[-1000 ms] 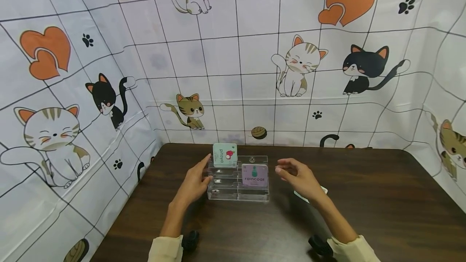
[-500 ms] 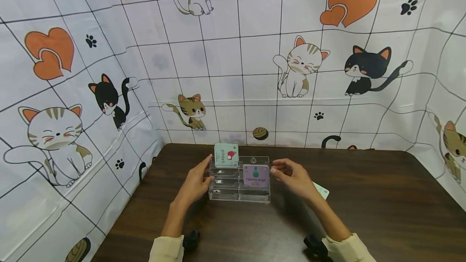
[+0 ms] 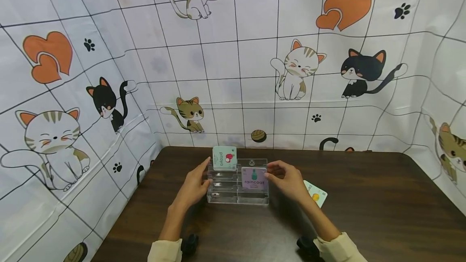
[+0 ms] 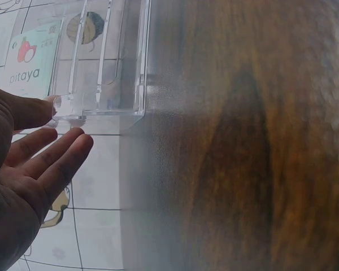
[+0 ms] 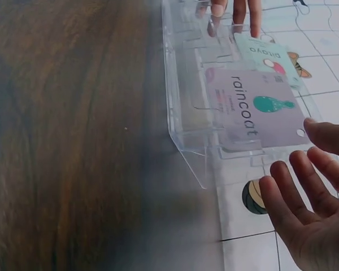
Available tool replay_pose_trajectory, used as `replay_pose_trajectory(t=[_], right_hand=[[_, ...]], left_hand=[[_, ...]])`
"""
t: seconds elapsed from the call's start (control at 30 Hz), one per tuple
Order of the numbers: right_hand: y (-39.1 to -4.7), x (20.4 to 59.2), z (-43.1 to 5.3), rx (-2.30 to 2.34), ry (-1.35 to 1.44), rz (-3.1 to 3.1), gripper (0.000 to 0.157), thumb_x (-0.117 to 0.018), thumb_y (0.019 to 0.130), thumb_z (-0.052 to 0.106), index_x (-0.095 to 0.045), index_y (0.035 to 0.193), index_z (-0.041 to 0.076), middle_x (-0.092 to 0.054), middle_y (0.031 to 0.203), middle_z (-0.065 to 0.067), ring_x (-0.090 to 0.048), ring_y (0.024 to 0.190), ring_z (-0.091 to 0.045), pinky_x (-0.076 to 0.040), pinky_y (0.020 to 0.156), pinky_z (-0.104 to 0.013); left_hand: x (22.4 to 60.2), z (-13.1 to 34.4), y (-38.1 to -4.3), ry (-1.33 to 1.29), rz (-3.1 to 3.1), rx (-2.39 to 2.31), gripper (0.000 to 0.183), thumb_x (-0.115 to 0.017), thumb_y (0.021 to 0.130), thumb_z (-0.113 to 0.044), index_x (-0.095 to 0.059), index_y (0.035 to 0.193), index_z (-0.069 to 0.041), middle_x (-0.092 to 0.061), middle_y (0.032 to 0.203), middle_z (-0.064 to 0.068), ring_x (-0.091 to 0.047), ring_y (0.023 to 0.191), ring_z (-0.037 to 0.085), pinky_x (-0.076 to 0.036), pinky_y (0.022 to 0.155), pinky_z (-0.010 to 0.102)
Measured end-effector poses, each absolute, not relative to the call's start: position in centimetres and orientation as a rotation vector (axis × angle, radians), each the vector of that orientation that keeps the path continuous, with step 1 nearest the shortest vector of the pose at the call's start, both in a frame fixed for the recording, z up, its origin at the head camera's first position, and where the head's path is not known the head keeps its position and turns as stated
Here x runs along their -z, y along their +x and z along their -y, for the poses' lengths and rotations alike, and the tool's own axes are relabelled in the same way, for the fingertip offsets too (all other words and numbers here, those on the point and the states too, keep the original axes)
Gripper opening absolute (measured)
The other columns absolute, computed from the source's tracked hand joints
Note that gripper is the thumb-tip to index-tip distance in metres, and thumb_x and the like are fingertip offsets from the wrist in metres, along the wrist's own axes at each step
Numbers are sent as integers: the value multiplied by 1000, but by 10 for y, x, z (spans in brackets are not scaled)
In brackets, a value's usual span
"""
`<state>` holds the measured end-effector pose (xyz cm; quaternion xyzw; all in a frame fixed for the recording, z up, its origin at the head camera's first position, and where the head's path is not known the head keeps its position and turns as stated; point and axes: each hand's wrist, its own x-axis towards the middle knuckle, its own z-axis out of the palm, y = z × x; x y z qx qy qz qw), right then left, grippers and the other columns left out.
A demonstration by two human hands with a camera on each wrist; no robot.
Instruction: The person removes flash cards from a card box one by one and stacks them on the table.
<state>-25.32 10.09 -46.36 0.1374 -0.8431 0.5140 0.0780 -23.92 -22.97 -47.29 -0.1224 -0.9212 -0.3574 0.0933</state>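
Observation:
A clear plastic tiered card rack [image 3: 223, 197] stands on the table. The green pitaya card [image 3: 224, 158] sits upright in its back left slot, and the purple raincoat card [image 3: 254, 178] in a middle tier on the right. My left hand [image 3: 194, 185] touches the rack's left side, thumb at the corner and fingers fairly straight in the left wrist view. My right hand [image 3: 289, 181] is at the rack's right side. In the right wrist view its thumb [image 5: 325, 135] meets the outer edge of the raincoat card, and the other fingers are spread loosely.
Another green card [image 3: 316, 193] with a yellow fruit picture lies on the dark wooden table [image 3: 382, 205], right of and partly behind my right forearm. A white cat-print sheet [image 3: 255, 60] hangs behind and along the sides of the table.
My right hand has moved left to the raincoat card's right edge, uncovering more of the loose green card. The left hand has stayed at the rack's left side.

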Motion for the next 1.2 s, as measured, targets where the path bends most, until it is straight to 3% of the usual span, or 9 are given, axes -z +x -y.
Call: replay_pose_trajectory(t=[0.17,0.5,1.2], right_hand=[[-253,467,-95,-1496,363,2505,23,-86,91,9,-77,112,4,-80,103,-12,-79,96,-27,-68,87,-39],[-251,468,-90,-1438,290,2504,10,-84,94,12,-77,100,9,-79,96,-6,-78,93,-21,-65,82,-32],[-250,459,-98,-1463,269,2526,9,-76,100,10,-78,108,7,-80,96,-8,-73,88,-16,-59,82,-28]], left_hand=[[473,229,-239,-378,2721,1057,81,-74,97,6,-36,168,-6,-55,158,25,-70,127,37,-67,84,33],[473,231,-239,-350,2732,1057,81,-75,97,3,-36,168,-10,-58,156,22,-70,128,36,-67,90,39],[472,229,-239,-382,2715,1073,81,-74,97,6,-36,167,-7,-59,153,24,-70,128,38,-67,90,40]])
